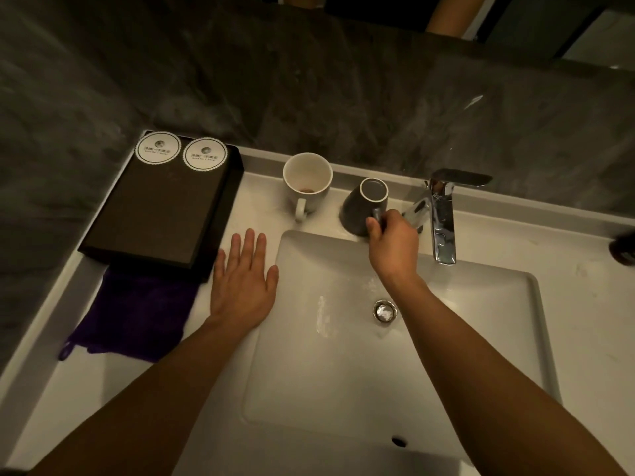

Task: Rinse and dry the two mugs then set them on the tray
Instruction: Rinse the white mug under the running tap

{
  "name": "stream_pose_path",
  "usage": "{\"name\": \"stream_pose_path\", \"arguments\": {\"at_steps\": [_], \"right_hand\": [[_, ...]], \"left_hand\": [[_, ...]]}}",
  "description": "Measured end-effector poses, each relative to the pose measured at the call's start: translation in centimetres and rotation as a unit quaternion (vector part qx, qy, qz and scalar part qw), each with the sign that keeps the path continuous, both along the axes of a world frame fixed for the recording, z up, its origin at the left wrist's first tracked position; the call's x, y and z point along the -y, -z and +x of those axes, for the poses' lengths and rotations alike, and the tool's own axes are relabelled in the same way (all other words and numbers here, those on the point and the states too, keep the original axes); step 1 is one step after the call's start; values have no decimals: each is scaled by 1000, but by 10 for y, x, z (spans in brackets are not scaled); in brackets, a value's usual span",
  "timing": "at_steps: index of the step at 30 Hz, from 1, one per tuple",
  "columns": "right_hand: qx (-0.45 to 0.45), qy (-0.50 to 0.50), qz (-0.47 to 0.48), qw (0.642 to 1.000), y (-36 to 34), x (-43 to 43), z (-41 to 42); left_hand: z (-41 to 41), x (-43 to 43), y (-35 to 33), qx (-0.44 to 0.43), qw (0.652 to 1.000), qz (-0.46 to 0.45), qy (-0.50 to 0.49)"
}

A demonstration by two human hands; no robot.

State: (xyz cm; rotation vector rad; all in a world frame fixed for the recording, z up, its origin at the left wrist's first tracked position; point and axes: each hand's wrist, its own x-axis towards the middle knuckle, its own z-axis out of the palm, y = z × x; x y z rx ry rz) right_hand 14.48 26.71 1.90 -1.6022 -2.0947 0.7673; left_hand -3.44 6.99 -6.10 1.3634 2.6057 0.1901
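The faucet (pixel 443 214) is gleaming as polished chrome metal, the sink (pixel 343 372) is showing a smooth white glaze, the white mug (pixel 307 180) is looking glossy ceramic, the grey mug (pixel 357 214) duller, the tray (pixel 154 214) is appearing matt black, and the purple cloth (pixel 137 314) is looking fuzzy.

Tray (pixel 161 214) at the counter's (pixel 567 242) back-left corner, coasters (pixel 158 148) on its far edge, cloth (pixel 137 314) before it, left mug (pixel 307 182) and right mug (pixel 360 211) behind the sink (pixel 343 372), faucet (pixel 443 218) right of them.
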Motion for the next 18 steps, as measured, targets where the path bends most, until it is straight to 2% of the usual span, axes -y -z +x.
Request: {"name": "stream_pose_path", "arguments": {"at_steps": [4,7,11,18], "right_hand": [[-13,35,26,999,-4,15,0],[-41,-22,84,995,-1,42,-10],[-87,-60,27,994,5,57,-52],[-154,-2,-64,986,13,60,-111]], "left_hand": [[0,0,-1,1,1000,2,1],[1,0,-2,3,1000,7,-2],[1,-2,-2,-4,1000,-9,-1],[2,-1,-3,-10,1000,-16,2]]}}
